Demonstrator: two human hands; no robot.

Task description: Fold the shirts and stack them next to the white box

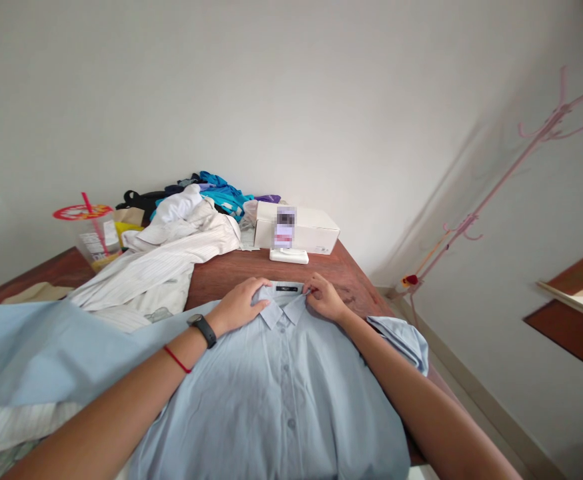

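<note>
Blue shirt (251,387) lies front up on the table (216,283), directly before you, its collar (295,312) at the far end and its body spreading toward you. Buttons (291,424) run down the middle.

Your right hand (325,300) pinches the collar's right side between thumb and fingers. Your left hand (241,303) is at the opposite side: thumb on the collar's face, fingers over its upper edge. Cannot tell whether those left fingers grip the cloth or only rest on it.

Handling, by judgement: light, soft, thin cloth; nothing fragile beyond the buttons. Body should slide easily and crease if dragged. Collar looks the stiffest part, so your best hold is there, both sides, near the dark neck label (286,289). Shoulder seams would serve next; a grip on the loose body would likely bunch it.

Watch the left: blue cloth, apparently a sleeve (71,353), lies over pale garments (156,260) and could drag on them. On your right, a bunched piece of blue cloth (402,340) sits beyond your forearm.
</note>
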